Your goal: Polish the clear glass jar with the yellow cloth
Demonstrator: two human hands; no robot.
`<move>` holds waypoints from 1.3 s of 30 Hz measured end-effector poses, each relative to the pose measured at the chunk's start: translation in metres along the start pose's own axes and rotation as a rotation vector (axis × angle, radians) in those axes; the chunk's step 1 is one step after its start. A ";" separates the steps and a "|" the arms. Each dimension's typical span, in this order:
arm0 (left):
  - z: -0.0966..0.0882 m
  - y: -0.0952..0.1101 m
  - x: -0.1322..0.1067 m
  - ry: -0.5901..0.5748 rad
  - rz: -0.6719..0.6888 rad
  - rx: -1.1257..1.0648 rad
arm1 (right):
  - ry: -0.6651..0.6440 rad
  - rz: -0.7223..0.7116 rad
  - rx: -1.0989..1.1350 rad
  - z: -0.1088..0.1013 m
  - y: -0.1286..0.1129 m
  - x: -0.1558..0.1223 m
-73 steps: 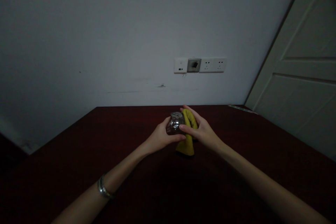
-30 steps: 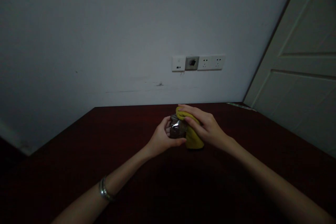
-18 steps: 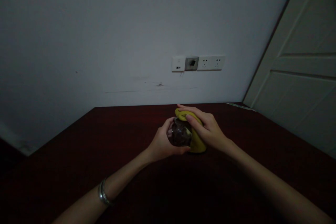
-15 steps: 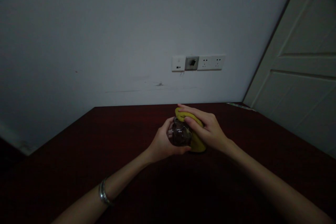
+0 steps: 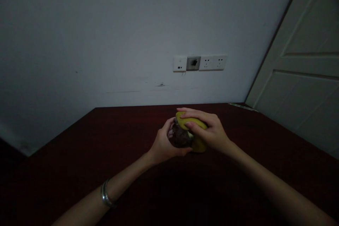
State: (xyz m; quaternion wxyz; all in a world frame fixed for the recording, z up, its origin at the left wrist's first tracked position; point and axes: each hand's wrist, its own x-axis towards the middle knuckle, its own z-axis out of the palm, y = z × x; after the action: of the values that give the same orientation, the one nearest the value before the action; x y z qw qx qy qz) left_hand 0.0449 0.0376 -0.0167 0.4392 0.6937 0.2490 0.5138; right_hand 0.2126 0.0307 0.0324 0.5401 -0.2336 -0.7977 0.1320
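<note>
My left hand [image 5: 165,145] is wrapped round a clear, see-through glass jar or cup [image 5: 180,137], its thumb under the near side and fingers behind. The exact kind of vessel is hard to make out in the dim light. A folded yellow cloth [image 5: 192,122] is gripped in my right hand [image 5: 210,127], which presses it onto the upper right of the glass. Part of the cloth hangs down along the glass's right side. Both hands are above the dark red table [image 5: 127,127].
A pale wall [image 5: 119,42] stands behind the table, with a row of sockets and switches [image 5: 200,63]. To the right is a panelled white door [image 5: 304,84]. A thin printed strip [image 5: 242,107] lies at the table's back right edge.
My right hand has shifted the cloth slightly left and down over the glass's rim, covering more of its top. My left hand stays almost in place.
</note>
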 end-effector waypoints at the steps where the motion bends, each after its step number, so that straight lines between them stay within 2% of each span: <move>1: 0.000 0.000 0.000 0.001 -0.005 0.006 | 0.013 0.035 0.017 0.001 0.001 0.000; 3: 0.000 -0.002 0.000 0.003 -0.016 -0.002 | 0.028 0.071 0.029 0.002 0.003 0.000; 5: 0.000 -0.005 0.001 -0.003 -0.021 -0.036 | 0.028 0.043 -0.008 0.003 0.004 -0.001; 7: 0.001 -0.008 0.002 -0.012 -0.028 -0.071 | 0.000 -0.066 -0.099 0.003 0.004 -0.002; 10: 0.002 -0.009 0.003 -0.017 -0.040 -0.069 | -0.113 -0.284 -0.244 0.001 0.003 -0.004; 12: 0.002 -0.008 0.003 -0.007 -0.041 -0.054 | -0.176 -0.352 -0.282 0.000 0.003 -0.006; 15: 0.003 -0.007 0.003 0.001 -0.057 -0.077 | -0.145 -0.298 -0.224 0.000 0.006 -0.006; 19: 0.003 -0.009 0.003 -0.004 -0.088 -0.141 | 0.000 -0.028 -0.042 0.004 0.014 -0.005; 21: 0.004 -0.011 0.004 0.007 -0.106 -0.160 | 0.028 0.049 0.004 0.007 0.017 -0.006; 24: 0.004 -0.013 0.004 0.018 -0.123 -0.161 | -0.001 -0.005 -0.063 0.009 0.021 -0.008; 32: 0.005 -0.008 0.005 0.034 -0.132 -0.123 | -0.209 -0.371 -0.252 0.001 0.015 -0.009; 34: 0.004 -0.009 0.005 0.032 -0.122 -0.128 | -0.211 -0.385 -0.236 0.001 0.013 -0.008; 36: 0.003 -0.011 0.005 0.016 -0.120 -0.141 | -0.157 -0.349 -0.176 0.003 0.013 -0.008; 39: 0.002 -0.012 0.005 -0.022 -0.120 -0.165 | -0.042 -0.188 -0.052 0.007 0.017 -0.008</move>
State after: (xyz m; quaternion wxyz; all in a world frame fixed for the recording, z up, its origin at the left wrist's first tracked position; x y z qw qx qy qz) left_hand 0.0494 0.0468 -0.0252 0.5275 0.6447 0.2423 0.4973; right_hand 0.2128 0.0418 0.0159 0.5272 -0.1685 -0.8304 0.0649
